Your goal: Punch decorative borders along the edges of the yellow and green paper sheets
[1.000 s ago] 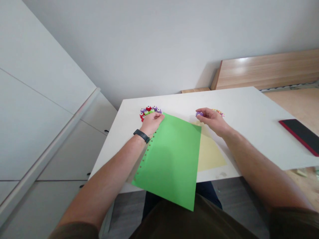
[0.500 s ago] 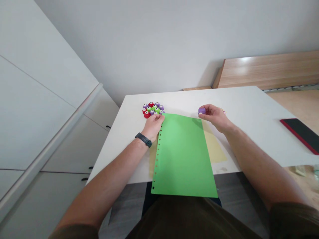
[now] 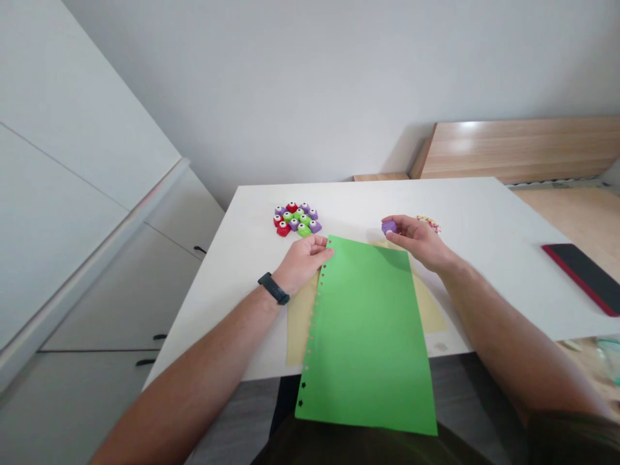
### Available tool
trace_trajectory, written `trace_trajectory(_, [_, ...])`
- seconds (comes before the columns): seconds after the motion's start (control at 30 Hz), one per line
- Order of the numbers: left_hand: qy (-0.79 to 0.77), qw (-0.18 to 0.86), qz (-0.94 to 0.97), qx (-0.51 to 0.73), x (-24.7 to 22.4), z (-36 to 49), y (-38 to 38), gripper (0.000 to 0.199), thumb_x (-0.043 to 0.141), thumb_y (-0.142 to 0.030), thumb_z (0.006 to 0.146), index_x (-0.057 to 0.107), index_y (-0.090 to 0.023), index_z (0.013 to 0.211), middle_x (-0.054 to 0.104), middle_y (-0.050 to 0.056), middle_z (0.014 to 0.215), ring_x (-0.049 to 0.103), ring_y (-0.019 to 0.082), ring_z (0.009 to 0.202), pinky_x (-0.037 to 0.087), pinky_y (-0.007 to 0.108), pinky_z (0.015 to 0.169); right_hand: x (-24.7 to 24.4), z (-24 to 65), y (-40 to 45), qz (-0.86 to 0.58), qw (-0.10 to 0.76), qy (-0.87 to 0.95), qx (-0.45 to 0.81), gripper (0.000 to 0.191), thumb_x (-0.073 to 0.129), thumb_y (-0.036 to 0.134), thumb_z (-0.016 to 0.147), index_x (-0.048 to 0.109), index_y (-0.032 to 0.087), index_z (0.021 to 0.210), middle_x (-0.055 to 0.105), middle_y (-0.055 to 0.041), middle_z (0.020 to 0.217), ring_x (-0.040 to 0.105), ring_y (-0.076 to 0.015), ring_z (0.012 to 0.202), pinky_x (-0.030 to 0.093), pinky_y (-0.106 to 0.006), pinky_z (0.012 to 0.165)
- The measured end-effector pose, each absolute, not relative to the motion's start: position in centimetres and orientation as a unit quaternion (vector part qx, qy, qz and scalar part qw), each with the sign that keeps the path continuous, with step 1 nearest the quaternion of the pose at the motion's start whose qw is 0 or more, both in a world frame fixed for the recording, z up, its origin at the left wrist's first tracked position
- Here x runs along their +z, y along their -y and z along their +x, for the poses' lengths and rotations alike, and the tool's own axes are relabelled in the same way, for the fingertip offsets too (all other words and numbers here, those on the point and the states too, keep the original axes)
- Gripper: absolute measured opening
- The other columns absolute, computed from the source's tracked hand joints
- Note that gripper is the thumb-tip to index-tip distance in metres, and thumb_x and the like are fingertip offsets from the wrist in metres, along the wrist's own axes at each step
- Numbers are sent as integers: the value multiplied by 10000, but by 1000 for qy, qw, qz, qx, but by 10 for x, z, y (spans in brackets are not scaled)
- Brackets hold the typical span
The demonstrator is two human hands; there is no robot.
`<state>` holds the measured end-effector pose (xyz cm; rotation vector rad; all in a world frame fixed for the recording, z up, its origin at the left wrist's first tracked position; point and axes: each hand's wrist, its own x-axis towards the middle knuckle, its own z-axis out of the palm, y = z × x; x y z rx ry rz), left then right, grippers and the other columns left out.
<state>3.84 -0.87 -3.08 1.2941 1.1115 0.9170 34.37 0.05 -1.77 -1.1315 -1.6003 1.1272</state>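
Your left hand [image 3: 303,261], grip released, pins the punched edge of the green paper sheet [image 3: 365,342] flat; your right hand [image 3: 417,242] clenches a purple craft punch [image 3: 389,227].

From here I cannot see well the small purple piece [image 3: 389,227] in the right hand [image 3: 417,243], because the fingers cover it. The green sheet [image 3: 367,342] hides most of the tan paper [image 3: 300,326], and the little coloured heap [image 3: 429,223] near the far edge of the desk [image 3: 465,200] is too small to tell.

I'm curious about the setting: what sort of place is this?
Probably a craft corner in a home. Small paper punches and green paper lie on a white table, with white cupboards beside it.
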Motion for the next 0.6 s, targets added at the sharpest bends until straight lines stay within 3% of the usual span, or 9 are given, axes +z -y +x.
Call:
trace_trajectory(0.23, [-484, 522, 597, 371, -27, 41, 14, 362, 776, -403, 791, 641, -161, 1023, 742, 52, 898, 686, 180, 801, 516, 307, 742, -6, 323, 5, -477, 365, 691, 402, 454, 688, 446, 886, 649, 247, 1293, 704, -50, 1049, 620, -188, 854, 499, -357, 783])
trace_trajectory(0.43, [-463, 549, 592, 366, -25, 43, 16, 326, 787, -373, 784, 648, -178, 1004, 769, 70, 946, 730, 214, 832, 562, 328, 739, 19, 285, -3, -448, 274, 785, 327, 445, 652, 374, 898, 656, 227, 1318, 723, -57, 1116, 617, -189, 865, 496, -329, 736])
trace_trajectory(0.6, [-458, 547, 600, 362, -28, 41, 14, 347, 809, -365, 766, 648, -184, 1014, 768, 74, 935, 735, 226, 820, 566, 346, 740, 14, 266, -8, -434, 258, 799, 326, 451, 653, 322, 881, 659, 216, 1319, 722, -64, 1157, 620, -180, 870, 502, -324, 746])
